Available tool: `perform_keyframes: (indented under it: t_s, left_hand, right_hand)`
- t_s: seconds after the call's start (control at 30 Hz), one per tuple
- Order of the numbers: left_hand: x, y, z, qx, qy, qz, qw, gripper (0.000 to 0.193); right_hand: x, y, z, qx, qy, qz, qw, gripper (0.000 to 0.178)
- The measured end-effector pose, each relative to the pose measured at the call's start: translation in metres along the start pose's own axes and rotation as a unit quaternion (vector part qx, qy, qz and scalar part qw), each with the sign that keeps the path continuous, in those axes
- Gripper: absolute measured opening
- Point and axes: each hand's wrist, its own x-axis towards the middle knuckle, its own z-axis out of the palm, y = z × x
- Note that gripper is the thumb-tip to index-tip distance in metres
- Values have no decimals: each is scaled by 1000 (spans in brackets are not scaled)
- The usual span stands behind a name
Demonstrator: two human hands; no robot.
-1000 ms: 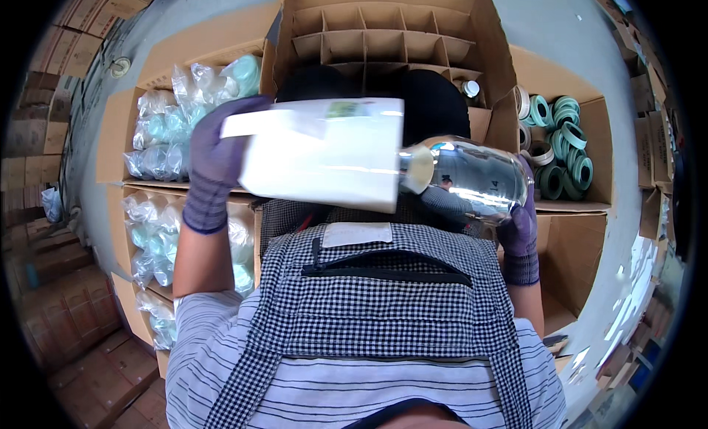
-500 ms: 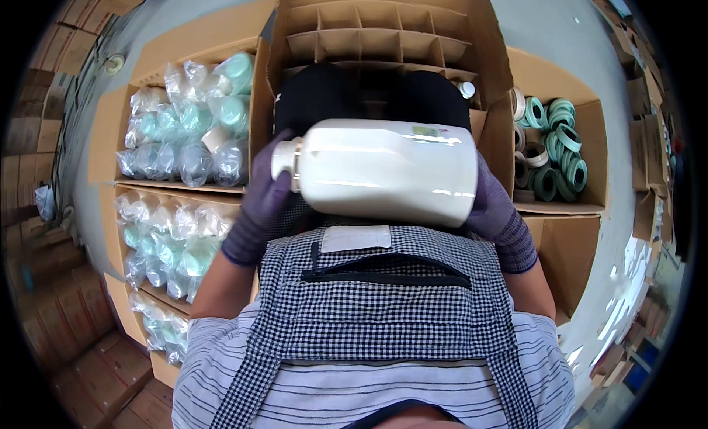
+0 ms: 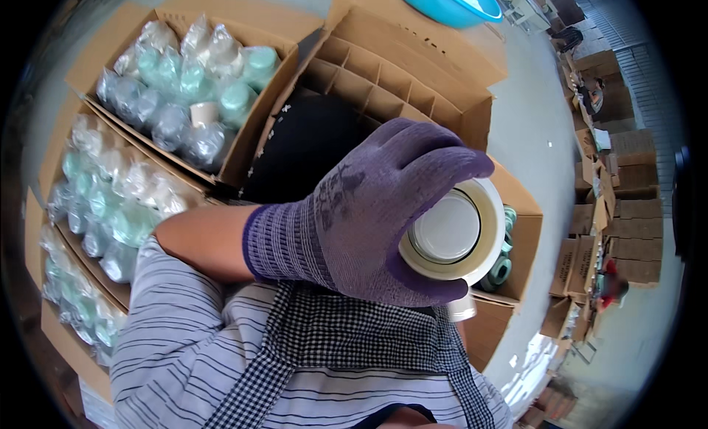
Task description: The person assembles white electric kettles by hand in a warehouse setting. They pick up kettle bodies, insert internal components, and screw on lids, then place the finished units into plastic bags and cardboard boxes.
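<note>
Swinging rightward, purple-gloved left hand (image 3: pixel 376 215) is clasping round, cream-rimmed white vessel (image 3: pixel 445 231) — likely positioning, needing steadiness next — right hand hidden.

I'm making out no readable words; the purple left glove (image 3: pixel 372 219) is bearing an illegible dark print (image 3: pixel 341 193).

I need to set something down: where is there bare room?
Pale floor lies mostly bare between the divided carton on its left and the cartons at right, below the blue basin. The upper left carton is crowded with bagged pieces; the left hand, holding a white bottle, blocks the middle.
</note>
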Motion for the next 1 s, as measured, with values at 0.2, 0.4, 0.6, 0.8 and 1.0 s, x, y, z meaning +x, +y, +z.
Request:
perform_keyframes:
  t_s: [0.2, 0.4, 0.6, 0.8, 1.0]
  left_hand:
    - [-2, -11, 25, -88, 21, 72, 993, 95]
    - [3, -36, 47, -144, 67, 196, 968, 90]
    - [-44, -65, 49, -139, -118, -91, 979, 86]
    - [-140, -175, -95, 289, 167, -382, 862, 44]
    - [-228, -249, -190, 411, -227, -598, 650, 44]
  right_hand:
    - [-2, 5, -2, 24, -8, 20, 999, 72]
    - [3, 14, -5, 34, -10, 40, 999, 71]
    - [23, 39, -12, 55, -16, 64, 996, 69]
    - [33, 47, -13, 57, -19, 103, 993, 68]
    - [37, 51, -10, 63, -24, 108, 992, 66]
